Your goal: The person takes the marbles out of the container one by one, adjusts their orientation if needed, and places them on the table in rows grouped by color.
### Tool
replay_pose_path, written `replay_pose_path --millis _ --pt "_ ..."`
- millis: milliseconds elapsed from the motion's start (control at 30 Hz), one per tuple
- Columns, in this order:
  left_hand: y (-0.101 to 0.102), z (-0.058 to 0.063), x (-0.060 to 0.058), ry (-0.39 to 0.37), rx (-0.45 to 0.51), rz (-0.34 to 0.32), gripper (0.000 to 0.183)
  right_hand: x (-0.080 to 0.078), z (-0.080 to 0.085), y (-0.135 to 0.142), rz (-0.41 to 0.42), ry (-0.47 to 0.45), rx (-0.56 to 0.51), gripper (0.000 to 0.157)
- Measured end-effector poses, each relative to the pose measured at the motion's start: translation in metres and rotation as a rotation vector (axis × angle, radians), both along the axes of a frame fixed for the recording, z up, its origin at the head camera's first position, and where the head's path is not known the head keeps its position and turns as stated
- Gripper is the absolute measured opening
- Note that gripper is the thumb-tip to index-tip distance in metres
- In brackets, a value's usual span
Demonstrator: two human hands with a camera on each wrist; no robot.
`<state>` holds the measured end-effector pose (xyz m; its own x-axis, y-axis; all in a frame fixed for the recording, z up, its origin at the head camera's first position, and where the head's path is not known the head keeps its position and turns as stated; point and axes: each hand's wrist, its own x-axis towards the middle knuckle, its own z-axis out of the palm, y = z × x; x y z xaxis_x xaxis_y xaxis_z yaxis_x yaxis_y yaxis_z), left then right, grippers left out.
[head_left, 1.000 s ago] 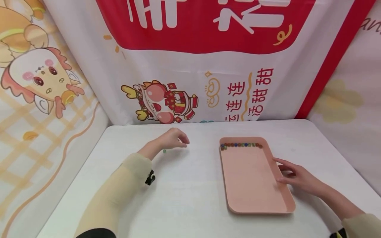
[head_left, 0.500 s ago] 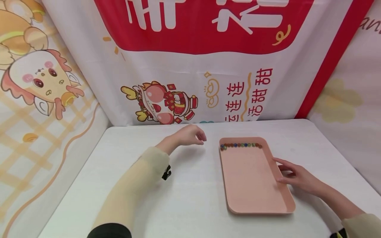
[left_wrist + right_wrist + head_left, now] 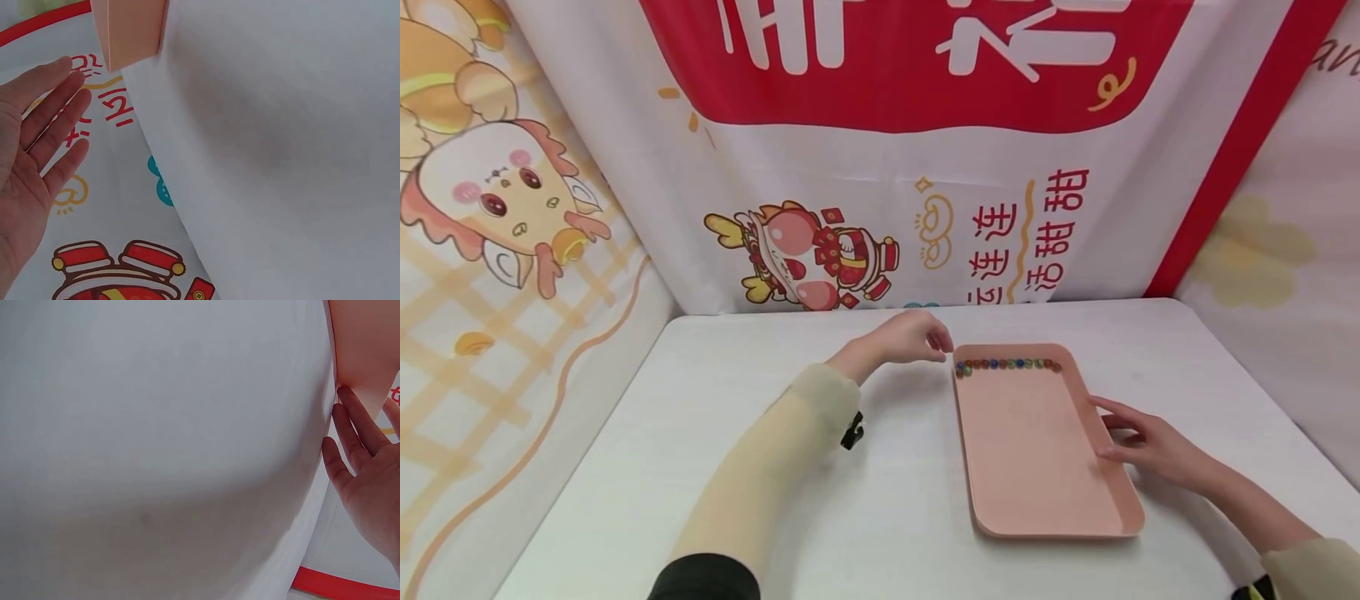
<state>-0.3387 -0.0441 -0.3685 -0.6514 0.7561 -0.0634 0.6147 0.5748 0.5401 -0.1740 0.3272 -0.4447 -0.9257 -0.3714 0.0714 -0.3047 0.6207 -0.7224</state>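
A shallow pink tray (image 3: 1037,467) lies on the white table. Several coloured marbles (image 3: 1007,364) line its far wall in a row, with a few tucked below at the far left corner. My left hand (image 3: 906,336) hangs beside that corner, fingers bent downward, fingertips right at the rim. Its fingers (image 3: 59,128) show in the left wrist view with no object visible; I cannot tell whether something small is pinched out of sight. At the tray's right side wall, my right hand (image 3: 1153,450) rests its spread fingertips (image 3: 345,394) and thumb, the fingers fairly straight.
The white table (image 3: 820,533) extends around the tray. A printed cloth wall (image 3: 850,158) stands at its far edge, with patterned side panels left (image 3: 505,275) and right (image 3: 1262,250). The left sleeve (image 3: 775,467) crosses the table's left half.
My left hand has moved right across the table to the tray's far left corner. A green marble seen beside the left wrist earlier is out of sight. Right hand and tray stay put.
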Motion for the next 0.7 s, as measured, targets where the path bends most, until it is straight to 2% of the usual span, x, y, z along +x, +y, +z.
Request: replay_pose_path --millis 200,433,600,700 --pt "0.016 0.004 0.001 0.036 -0.003 -0.026 0.015 -0.001 0.000 0.000 -0.023 -0.032 0.021 0.075" --pt "0.026 -0.003 -0.001 0.063 -0.006 -0.078 0.014 -0.001 0.001 -0.002 -0.055 -0.097 0.037 0.077" --pt "0.035 -0.007 0.001 0.077 -0.041 -0.070 0.016 -0.001 0.001 -0.001 -0.059 -0.081 0.044 0.077" --pt "0.042 -0.011 0.002 0.058 -0.061 -0.061 0.017 0.000 0.001 0.000 -0.057 -0.074 0.044 0.076"
